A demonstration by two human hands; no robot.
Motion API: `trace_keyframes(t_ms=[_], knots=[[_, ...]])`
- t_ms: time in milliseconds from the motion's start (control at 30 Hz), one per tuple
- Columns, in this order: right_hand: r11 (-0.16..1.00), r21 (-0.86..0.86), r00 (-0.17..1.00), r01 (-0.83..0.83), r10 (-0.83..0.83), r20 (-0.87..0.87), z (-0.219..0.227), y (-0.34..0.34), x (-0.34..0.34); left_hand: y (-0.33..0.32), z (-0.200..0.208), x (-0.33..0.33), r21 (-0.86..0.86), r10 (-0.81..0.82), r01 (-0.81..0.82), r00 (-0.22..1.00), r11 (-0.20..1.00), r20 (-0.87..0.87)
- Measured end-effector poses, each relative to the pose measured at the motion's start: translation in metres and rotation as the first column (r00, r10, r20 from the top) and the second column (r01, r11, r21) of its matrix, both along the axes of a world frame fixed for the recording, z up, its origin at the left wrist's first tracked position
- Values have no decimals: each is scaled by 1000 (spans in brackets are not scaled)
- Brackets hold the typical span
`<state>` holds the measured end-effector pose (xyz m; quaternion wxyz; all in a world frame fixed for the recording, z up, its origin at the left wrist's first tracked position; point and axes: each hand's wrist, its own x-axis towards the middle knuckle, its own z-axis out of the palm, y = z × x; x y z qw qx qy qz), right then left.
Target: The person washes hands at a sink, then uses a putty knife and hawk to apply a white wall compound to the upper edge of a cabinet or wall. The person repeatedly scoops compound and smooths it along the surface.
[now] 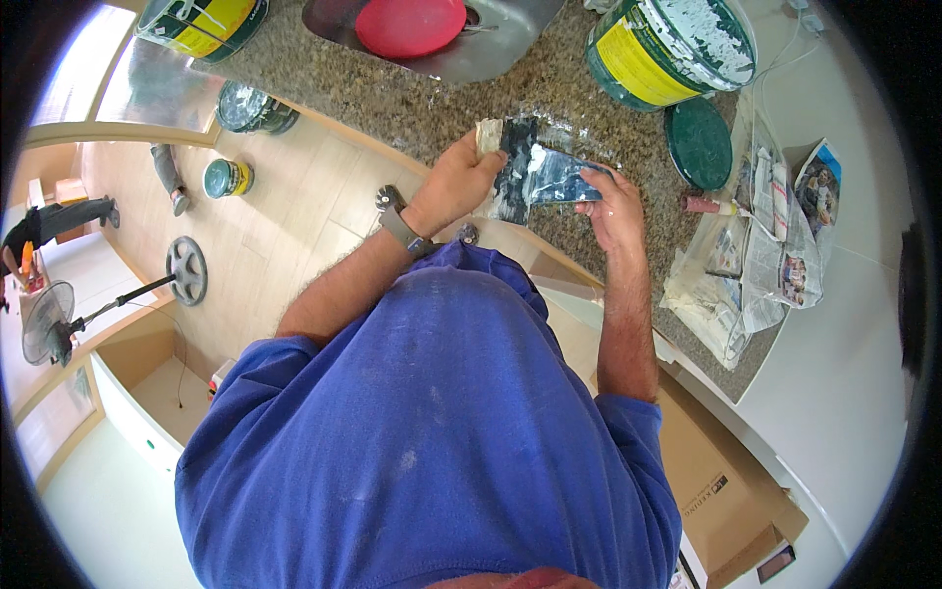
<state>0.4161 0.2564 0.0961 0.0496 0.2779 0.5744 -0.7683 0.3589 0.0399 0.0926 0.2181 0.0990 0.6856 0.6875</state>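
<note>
Over the edge of the speckled stone counter (412, 113), my left hand (453, 187) grips a broad, dark-bladed trowel (514, 172) by its pale back edge. White putty is smeared over its blade. My right hand (616, 211) is closed around a blue spreader (564, 181), thumb on top. The spreader's far edge meets the trowel blade, and a dab of white putty sits at the contact. Most of my left fingers are hidden beneath the trowel.
A putty-smeared green bucket (643, 64) and its dark green lid (699, 145) are at the right. Newspaper (785, 255) lies beyond a small roller (708, 205). A red basin (410, 25) rests in the sink (491, 54). A fan (49, 324) stands left; cardboard (716, 461) is below the counter.
</note>
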Motion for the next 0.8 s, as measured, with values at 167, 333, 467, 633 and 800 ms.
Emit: trace_keyframes(t_ms=[167, 333, 467, 633, 800], knots=[[955, -280, 991, 100, -122, -63, -8, 7, 5, 0, 17, 4, -183, -42, 22, 993, 983, -106], [938, -331, 963, 103, -178, -204, 12, 12, 5, -1, 8, -1, 2, -17, 17, 1000, 1000, -1], [991, 126, 965, 43, -9, -263, 39, 21, 13, -8, 12, -13, 284, 15, -144, 911, 948, 412], [561, 828, 863, -2, 419, -282, 70, -4, 26, -18, 5, -20, 535, -181, -253, 756, 806, 630], [281, 957, 781, 68, 582, -226, 51, -16, 34, -14, 10, -15, 618, -237, -274, 752, 737, 615]])
